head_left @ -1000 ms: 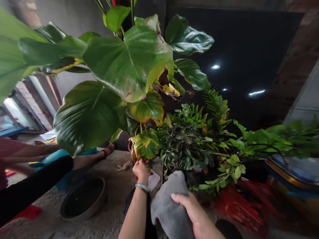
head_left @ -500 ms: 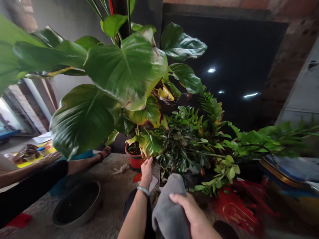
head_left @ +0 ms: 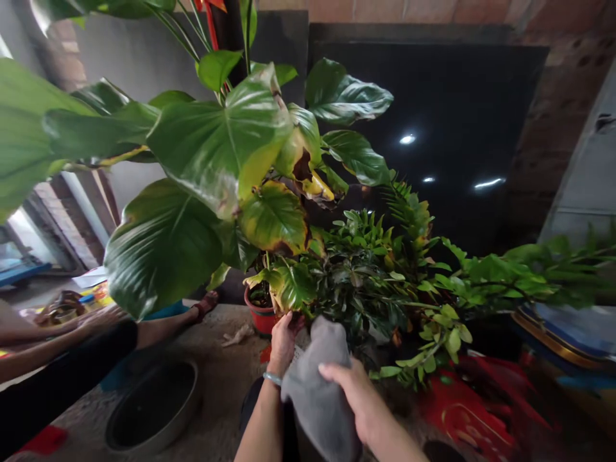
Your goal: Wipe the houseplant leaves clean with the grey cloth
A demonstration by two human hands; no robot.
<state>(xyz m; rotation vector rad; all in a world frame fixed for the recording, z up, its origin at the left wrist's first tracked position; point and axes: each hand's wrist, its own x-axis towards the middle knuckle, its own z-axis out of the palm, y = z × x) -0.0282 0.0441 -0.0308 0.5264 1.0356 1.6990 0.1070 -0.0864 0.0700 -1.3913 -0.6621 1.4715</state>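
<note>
The red flowerpot (head_left: 263,319) serves as reference. The gray cloth (head_left: 320,378) is right of it and nearer the wearer, held clear of the floor. The right hand (head_left: 353,391) has it gathered, thumb pressed on top; the remaining fingers are concealed by the fabric. The left hand (head_left: 283,340), just beside the pot on its right, is partly curled, fingertips at the bottom edge of a yellowing low leaf (head_left: 293,287). Whether it pinches that leaf cannot be determined.

Handling, as judged: the cloth is light, soft and limp, affording secure grip in a bunched fold. The leaf appears thin, glossy and somewhat slippery, with a dry, brittle margin liable to tear; support is best taken beneath the blade, near the stalk.

Surface: rough, concrete-like floor (head_left: 221,372), a crumpled tan scrap (head_left: 239,335) lying left of the pot. A round basin (head_left: 154,404) stands farther left and nearer the wearer; another person's foot (head_left: 206,303) rests left of the pot. Red plastic sheeting (head_left: 469,398) lies well to its right. Behind the pot, a dark glossy panel (head_left: 452,147) reflects lights beneath a brick wall (head_left: 409,11).
</note>
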